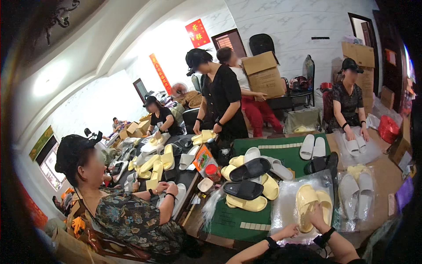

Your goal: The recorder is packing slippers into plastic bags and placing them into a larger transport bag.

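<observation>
A pair of yellow slippers lies in front of me on a clear plastic bag (283,207), the left slipper (306,203) partly over the right slipper (325,203). My right hand (318,218) reaches between them, its fingers closed at the left slipper's inner edge. By that slipper's heel, at the bag's lower edge, my left hand (288,231) has its fingers drawn together; what they pinch is too small to tell. Black wristbands circle both wrists. To the right, a grey slipper pair (357,196) lies in clear plastic.
Beyond the bag, black slippers (249,170) and yellow slippers (247,203) are heaped on a green mat (239,222). A red-lidded jar (212,172) stands left of it. A co-worker (127,207) sits at left; another (349,101) handles slippers at far right.
</observation>
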Motion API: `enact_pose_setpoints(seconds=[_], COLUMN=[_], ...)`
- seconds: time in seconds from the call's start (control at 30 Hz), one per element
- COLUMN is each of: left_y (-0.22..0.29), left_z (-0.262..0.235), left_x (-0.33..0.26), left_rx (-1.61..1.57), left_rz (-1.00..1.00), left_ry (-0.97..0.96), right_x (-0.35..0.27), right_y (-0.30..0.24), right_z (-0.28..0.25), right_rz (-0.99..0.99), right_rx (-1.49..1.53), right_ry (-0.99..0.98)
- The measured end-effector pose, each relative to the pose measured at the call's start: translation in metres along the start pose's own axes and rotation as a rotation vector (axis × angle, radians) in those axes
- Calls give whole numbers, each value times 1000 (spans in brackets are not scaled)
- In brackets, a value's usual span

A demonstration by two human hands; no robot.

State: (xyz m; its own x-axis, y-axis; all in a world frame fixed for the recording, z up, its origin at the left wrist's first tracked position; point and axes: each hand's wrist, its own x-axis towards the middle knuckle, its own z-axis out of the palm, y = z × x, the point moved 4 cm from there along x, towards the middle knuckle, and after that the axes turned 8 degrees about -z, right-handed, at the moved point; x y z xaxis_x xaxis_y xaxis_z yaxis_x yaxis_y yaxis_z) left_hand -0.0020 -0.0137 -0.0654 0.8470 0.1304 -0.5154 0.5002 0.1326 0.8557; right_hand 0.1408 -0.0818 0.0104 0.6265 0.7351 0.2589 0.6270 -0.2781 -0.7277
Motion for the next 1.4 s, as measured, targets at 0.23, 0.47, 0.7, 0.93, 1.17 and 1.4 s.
enact_pose_setpoints(seconds=[0.23,0.47,0.7,0.93,1.17,1.4], left_y=[23,53,77,103,108,94], left_z=[-3,-10,-16,-9,-7,18], left_x=[-16,-25,-27,-42,-49,-52], left_rx=[-484,-828,-900,-1028,-961,-391], left_rz=[-41,-78,70,180,237,156], left_ry=[-242,-235,-414,-465,-620,-699], right_x=[9,-3,8,4,18,19], right_y=[-4,-46,-98,-79,-104,-111], right_z=[-8,-45,-89,-65,-87,-114], right_rz=[-149,-395,-374,-499,-444,-473], right_rx=[-135,-111,-451,-142,-105,-155], right_ry=[-203,-176,-185,-456,-273,30])
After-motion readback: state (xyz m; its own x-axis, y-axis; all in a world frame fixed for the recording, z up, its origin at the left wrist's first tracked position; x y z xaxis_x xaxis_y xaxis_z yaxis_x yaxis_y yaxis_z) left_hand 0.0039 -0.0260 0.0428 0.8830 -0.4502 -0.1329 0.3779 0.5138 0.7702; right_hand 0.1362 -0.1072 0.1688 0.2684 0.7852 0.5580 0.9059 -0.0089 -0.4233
